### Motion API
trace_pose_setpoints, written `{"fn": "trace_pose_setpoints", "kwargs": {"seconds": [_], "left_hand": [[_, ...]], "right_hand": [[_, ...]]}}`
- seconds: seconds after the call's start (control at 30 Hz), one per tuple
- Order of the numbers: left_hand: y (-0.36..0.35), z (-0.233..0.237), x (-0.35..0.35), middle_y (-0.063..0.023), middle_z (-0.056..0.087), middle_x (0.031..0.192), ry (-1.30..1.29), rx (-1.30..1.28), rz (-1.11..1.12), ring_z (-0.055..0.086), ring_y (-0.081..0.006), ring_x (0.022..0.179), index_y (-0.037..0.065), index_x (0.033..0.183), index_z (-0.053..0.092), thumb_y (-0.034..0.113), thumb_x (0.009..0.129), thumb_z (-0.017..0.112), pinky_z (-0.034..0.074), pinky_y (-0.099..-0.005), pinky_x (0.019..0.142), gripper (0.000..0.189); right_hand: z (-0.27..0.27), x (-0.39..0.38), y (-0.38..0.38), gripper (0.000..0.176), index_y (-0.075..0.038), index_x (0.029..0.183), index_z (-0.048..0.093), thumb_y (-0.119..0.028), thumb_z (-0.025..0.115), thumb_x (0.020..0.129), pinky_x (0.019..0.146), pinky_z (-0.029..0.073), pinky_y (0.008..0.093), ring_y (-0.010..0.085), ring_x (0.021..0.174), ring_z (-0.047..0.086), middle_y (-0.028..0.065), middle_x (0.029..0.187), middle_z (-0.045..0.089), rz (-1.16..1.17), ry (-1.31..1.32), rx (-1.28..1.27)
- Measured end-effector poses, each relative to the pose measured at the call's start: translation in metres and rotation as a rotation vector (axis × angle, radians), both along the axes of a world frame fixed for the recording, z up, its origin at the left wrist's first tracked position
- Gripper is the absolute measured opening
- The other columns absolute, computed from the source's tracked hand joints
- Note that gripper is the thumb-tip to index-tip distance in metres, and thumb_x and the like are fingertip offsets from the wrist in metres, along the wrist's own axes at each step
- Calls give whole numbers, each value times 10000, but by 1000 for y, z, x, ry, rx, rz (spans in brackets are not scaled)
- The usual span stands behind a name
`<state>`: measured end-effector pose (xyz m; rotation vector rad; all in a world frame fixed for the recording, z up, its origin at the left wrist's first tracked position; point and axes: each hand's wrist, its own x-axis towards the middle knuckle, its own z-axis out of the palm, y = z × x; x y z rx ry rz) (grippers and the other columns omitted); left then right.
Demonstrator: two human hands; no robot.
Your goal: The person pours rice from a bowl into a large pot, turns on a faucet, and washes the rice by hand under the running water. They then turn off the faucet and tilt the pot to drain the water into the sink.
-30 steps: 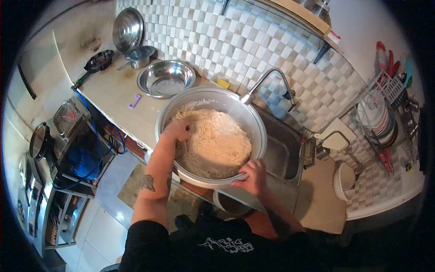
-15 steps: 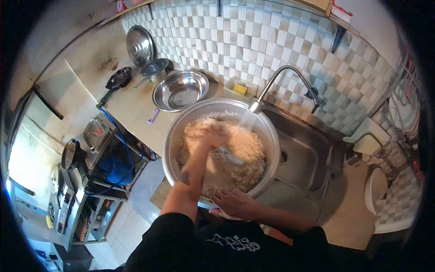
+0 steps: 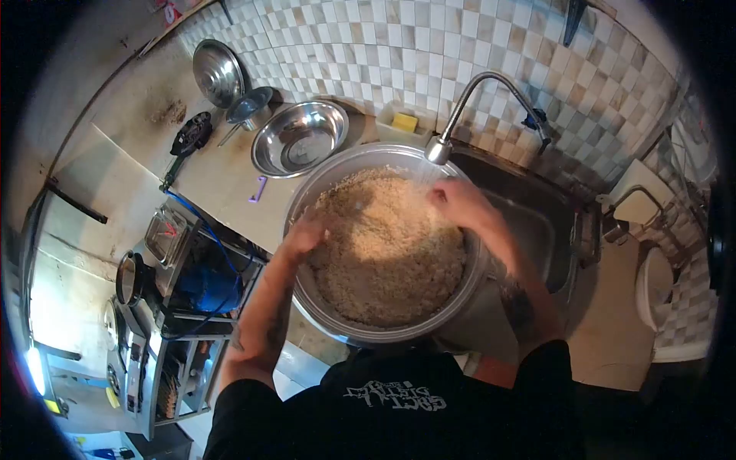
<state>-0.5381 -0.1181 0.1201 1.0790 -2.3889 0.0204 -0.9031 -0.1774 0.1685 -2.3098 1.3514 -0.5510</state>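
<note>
A large round metal basin (image 3: 477, 287) holds a wide mass of pale, wet grains (image 3: 383, 253) that look like rice. At its left inner edge, my left hand (image 3: 307, 232) touches the grains with its fingers apart. Over the right upper part of the basin is my right hand (image 3: 458, 201), its fingers curled, close to the water stream; whatever is inside the curl is hidden. Water runs from the flexible faucet (image 3: 438, 150) beside that hand.
Behind the basin's left side sit a smaller steel bowl (image 3: 300, 139), a saucepan (image 3: 249, 107) and a leaning lid (image 3: 219, 73). A yellow sponge (image 3: 404, 122) lies in a holder. The sink (image 3: 529, 222) is at right, a purple peeler (image 3: 258, 188) at left.
My left hand has moved from the middle of the grains to the left edge. My right hand has gone from the basin's near rim to the upper right, by the water. The view has shifted slightly.
</note>
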Motion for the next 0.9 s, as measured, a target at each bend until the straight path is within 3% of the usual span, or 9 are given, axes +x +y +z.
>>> {"fn": "trace_pose_setpoints", "kwargs": {"seconds": [0.13,0.23,0.4,0.5,0.53,0.6,0.7,0.8,0.9], "left_hand": [[-5,1,-32,-104,622,1089,755,888,627,569,-263,943,29,1170,573,260,856,547,441,-376,844,391],[-71,-68,-34,-133,598,1137,984,888,818,549,-267,1031,-12,1195,537,336,856,563,432,-390,874,486],[-168,-91,-140,-251,587,1124,501,606,678,572,-391,1047,23,1120,590,429,818,592,466,-446,846,506],[-125,-82,-214,-191,611,902,126,406,139,602,-354,819,39,957,604,291,784,604,491,-428,747,306],[-115,-116,-235,-190,607,1009,385,438,-67,573,-364,966,54,1056,591,256,793,595,458,-448,845,331],[-62,-78,-255,-200,554,1172,5,123,-263,489,-364,1142,58,1173,544,247,809,585,370,-465,974,412],[-47,-43,-248,-214,487,1275,46,437,-592,418,-355,1231,38,1249,492,255,832,563,268,-470,1057,475],[-115,-65,-225,-202,507,1253,-252,382,-410,448,-346,1201,46,1144,546,274,849,568,351,-457,996,373],[-155,-32,-167,-165,650,953,-591,269,-84,616,-369,867,116,968,638,216,830,514,497,-465,768,211]], "right_hand": [[-33,1,-14,197,-13,925,562,-183,532,829,755,465,489,398,842,586,217,869,599,-179,-51,-216],[-29,9,-3,167,-17,916,546,-135,511,803,742,456,498,410,835,573,214,868,588,-170,-9,-172],[-45,7,-12,149,-23,886,539,-95,487,767,744,440,481,406,860,544,211,895,556,-195,-297,-262],[-32,10,-12,158,-15,893,536,-86,481,763,769,435,467,402,862,533,210,882,540,-166,-311,-285],[-30,8,-12,213,2,944,558,-95,483,769,806,431,460,408,908,533,221,950,548,-140,-262,-227],[-38,7,-18,256,13,988,570,-106,485,778,827,431,458,408,946,533,226,1000,557,-100,-275,-292],[-44,9,-18,314,30,1056,580,-119,482,796,871,429,454,410,982,543,250,1041,576,-94,-262,-316],[-57,11,-19,295,21,1024,587,-138,482,798,846,434,481,425,924,556,274,964,586,-111,-292,-348],[-56,7,-26,293,21,984,584,-183,520,784,812,452,494,428,882,573,261,902,592,-15,-98,-202]]}}
